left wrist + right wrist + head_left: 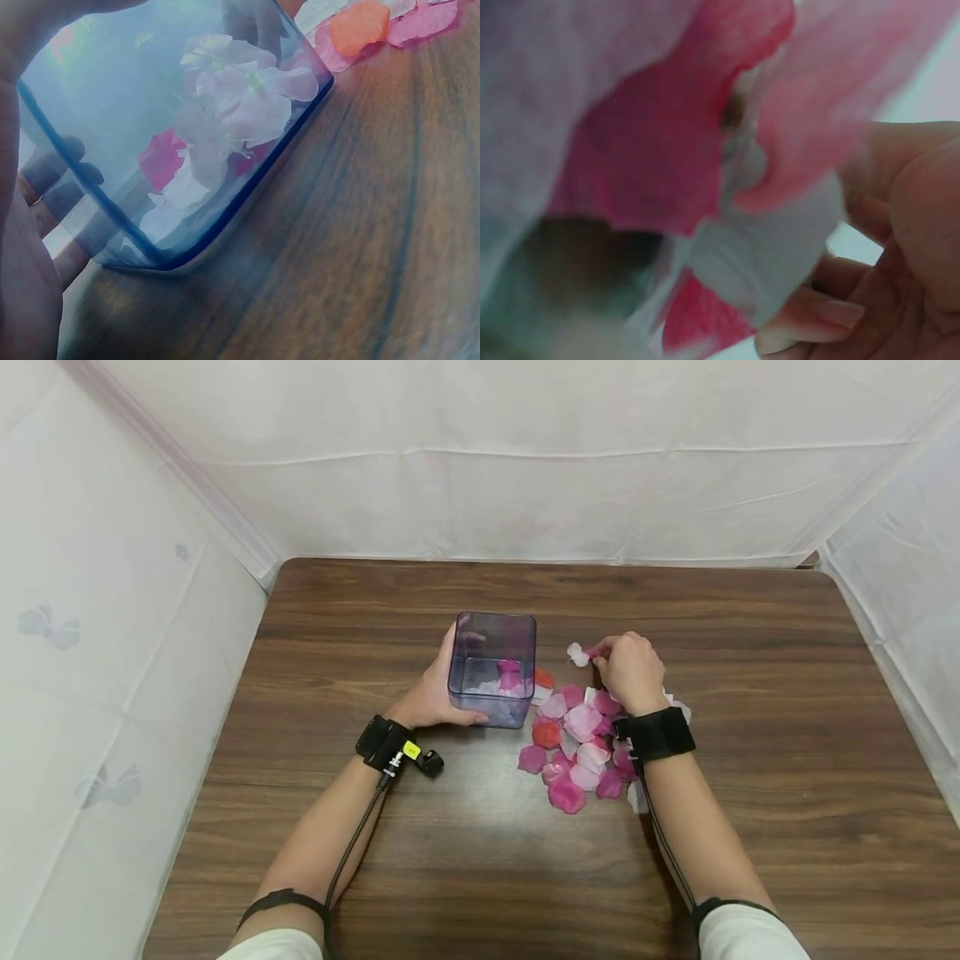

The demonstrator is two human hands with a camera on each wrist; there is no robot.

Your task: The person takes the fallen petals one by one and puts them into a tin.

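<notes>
My left hand grips a clear purplish plastic box from its left side, thumb at the near end and fingers behind. The open top of the box tilts toward me. Inside lie a pale flower and a pink petal, seen through the wall in the left wrist view. To the right, my right hand pinches a pink petal between thumb and fingertips, with a small white flower at its tip. Blurred petals cover much of the right wrist view.
A loose pile of pink, white and red petals spreads over the wooden table, beside the box and under my right wrist. White sheets hang behind the table and at both sides. Cables run along both forearms.
</notes>
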